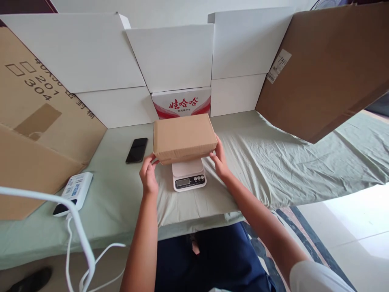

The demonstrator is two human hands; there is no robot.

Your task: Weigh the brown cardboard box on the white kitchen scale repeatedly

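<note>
A closed brown cardboard box (184, 136) is held between my two hands, above and partly over a small white kitchen scale (189, 182). My left hand (148, 174) grips the box's near left corner, fingers curled under its edge. At the right end, my right hand (220, 159) clasps the lower corner with the thumb in front. The box hides most of the weighing platform, so I cannot tell whether it touches it. The scale's display and buttons face me; no reading is legible.
A black phone (137, 150) lies left of the box on the green cloth (118, 194). Farther left are a white power strip (74, 194) and a white cable (77, 227). White boxes (173, 56) line the back; large cardboard pieces (328, 69) flank the sides.
</note>
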